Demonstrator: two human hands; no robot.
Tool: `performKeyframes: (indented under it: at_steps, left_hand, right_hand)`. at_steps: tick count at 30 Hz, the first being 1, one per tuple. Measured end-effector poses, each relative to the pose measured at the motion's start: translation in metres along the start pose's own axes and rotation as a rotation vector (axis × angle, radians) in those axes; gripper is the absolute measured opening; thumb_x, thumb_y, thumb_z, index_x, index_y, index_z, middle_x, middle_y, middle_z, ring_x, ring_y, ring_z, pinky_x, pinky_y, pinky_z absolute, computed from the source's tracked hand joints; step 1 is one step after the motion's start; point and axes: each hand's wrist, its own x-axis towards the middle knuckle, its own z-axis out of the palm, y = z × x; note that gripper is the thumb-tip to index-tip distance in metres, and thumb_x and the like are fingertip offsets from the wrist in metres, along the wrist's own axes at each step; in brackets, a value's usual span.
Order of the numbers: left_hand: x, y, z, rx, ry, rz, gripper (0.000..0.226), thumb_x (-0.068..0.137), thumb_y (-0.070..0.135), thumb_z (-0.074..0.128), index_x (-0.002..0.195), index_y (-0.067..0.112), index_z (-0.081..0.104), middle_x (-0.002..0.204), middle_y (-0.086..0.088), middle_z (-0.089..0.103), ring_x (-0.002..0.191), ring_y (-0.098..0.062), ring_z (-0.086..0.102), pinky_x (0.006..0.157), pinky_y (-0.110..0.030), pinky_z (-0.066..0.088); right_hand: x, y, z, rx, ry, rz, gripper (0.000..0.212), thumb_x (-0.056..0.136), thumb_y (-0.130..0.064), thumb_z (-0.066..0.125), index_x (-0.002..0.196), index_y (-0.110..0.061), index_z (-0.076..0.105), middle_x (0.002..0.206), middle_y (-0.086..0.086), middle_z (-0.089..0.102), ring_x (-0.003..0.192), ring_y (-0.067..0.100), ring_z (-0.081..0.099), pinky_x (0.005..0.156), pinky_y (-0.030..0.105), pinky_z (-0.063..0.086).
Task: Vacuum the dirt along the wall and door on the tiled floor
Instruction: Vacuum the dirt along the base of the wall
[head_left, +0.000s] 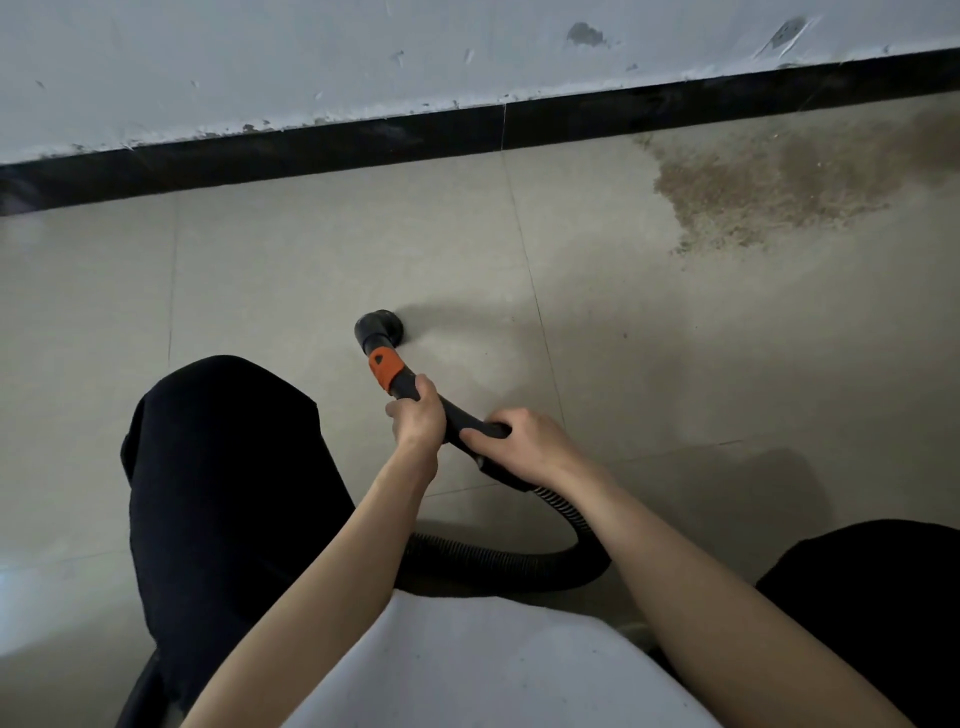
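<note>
The right hand (524, 441) covers the stretch of black handle (415, 387) it grips, and the fingers of the left hand (418, 415) hide another stretch just ahead of it. Behind the right hand, the ribbed hose (498, 564) passes under the forearm, curls back and vanishes behind the dark-clad knee (228, 467); its far end is unseen. Far ahead and right of the hands, the dirt patch (769, 182) runs off the picture's right edge. The mouth of the nozzle (382, 327) faces the floor, hidden.
</note>
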Motion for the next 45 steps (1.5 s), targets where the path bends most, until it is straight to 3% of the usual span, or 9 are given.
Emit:
performKeyframes:
  at_steps: [7,10,17,22,25,29,32,40,45]
  left_hand:
    - [-0.013,-0.003,0.016,0.039,-0.114,0.013,0.053,0.096,0.042,0.039,0.131,0.002,0.031,0.094,-0.009,0.051,0.084,-0.023,0.053,0.076,-0.035,0.044]
    - [-0.025,-0.012,0.028,0.087,-0.132,0.049,0.051,0.097,0.039,0.041,0.129,-0.001,0.035,0.120,-0.019,0.053,0.103,-0.032,0.055,0.080,-0.033,0.042]
    - [-0.049,-0.045,0.022,0.028,-0.059,-0.055,0.060,0.096,0.041,0.039,0.135,-0.001,0.022,0.122,-0.019,0.048,0.108,-0.033,0.052,0.091,-0.039,0.045]
    - [-0.046,-0.030,0.041,0.117,-0.159,0.027,0.057,0.097,0.040,0.040,0.133,-0.001,0.026,0.117,-0.017,0.051,0.100,-0.030,0.053,0.084,-0.036,0.044]
    - [-0.031,-0.003,0.051,0.189,-0.171,0.085,0.059,0.097,0.042,0.039,0.133,-0.003,0.027,0.121,-0.019,0.051,0.099,-0.030,0.052,0.078,-0.033,0.041]
    - [0.008,0.035,0.032,0.148,-0.071,0.076,0.060,0.097,0.041,0.039,0.136,-0.003,0.027,0.131,-0.021,0.047,0.111,-0.034,0.053,0.086,-0.036,0.046]
    - [0.023,0.040,0.014,0.075,-0.086,0.063,0.056,0.097,0.040,0.039,0.136,0.000,0.031,0.126,-0.018,0.050,0.097,-0.029,0.053,0.073,-0.036,0.047]
    - [-0.030,-0.026,0.057,0.160,-0.218,0.112,0.050,0.097,0.040,0.039,0.128,0.001,0.030,0.102,-0.012,0.050,0.089,-0.027,0.052,0.076,-0.033,0.043]
    - [-0.037,-0.009,0.091,0.236,-0.324,0.186,0.047,0.098,0.034,0.043,0.127,-0.001,0.034,0.098,-0.010,0.049,0.086,-0.023,0.050,0.071,-0.030,0.041]
  right_hand:
    - [-0.021,0.025,0.003,0.083,0.067,0.064,0.043,0.084,-0.061,0.055,0.066,-0.024,0.062,0.065,-0.004,0.066,0.062,0.010,0.062,0.055,0.029,0.044]
    - [-0.034,0.039,0.001,0.149,0.064,0.103,0.039,0.085,-0.060,0.058,0.065,-0.027,0.064,0.062,-0.010,0.067,0.061,0.005,0.063,0.055,0.024,0.047]
    - [-0.057,0.051,0.002,0.263,-0.110,0.108,0.030,0.086,-0.053,0.065,0.088,-0.024,0.072,0.070,-0.006,0.071,0.069,0.015,0.070,0.061,0.028,0.052]
    - [-0.062,0.061,0.003,0.291,0.046,0.170,0.033,0.085,-0.055,0.064,0.071,-0.026,0.069,0.065,-0.007,0.070,0.062,0.008,0.065,0.060,0.028,0.050]
    - [-0.044,0.051,-0.003,0.300,0.144,0.155,0.034,0.087,-0.052,0.063,0.069,-0.024,0.067,0.067,-0.003,0.068,0.070,0.018,0.065,0.063,0.031,0.048]
    - [0.003,0.010,-0.013,0.189,0.100,0.051,0.047,0.090,-0.055,0.057,0.066,-0.015,0.058,0.067,0.004,0.061,0.070,0.023,0.059,0.062,0.035,0.041]
    - [0.016,-0.007,-0.010,0.155,0.065,0.025,0.048,0.089,-0.059,0.055,0.067,-0.016,0.055,0.063,0.000,0.057,0.064,0.020,0.056,0.057,0.032,0.038]
    - [-0.059,0.065,0.003,0.334,0.112,0.184,0.043,0.079,-0.064,0.060,0.072,-0.022,0.068,0.069,-0.002,0.071,0.067,0.018,0.068,0.065,0.037,0.054]
    - [-0.060,0.080,0.005,0.341,0.337,0.275,0.040,0.085,-0.056,0.062,0.060,-0.026,0.057,0.061,-0.008,0.059,0.068,0.019,0.060,0.057,0.032,0.041]
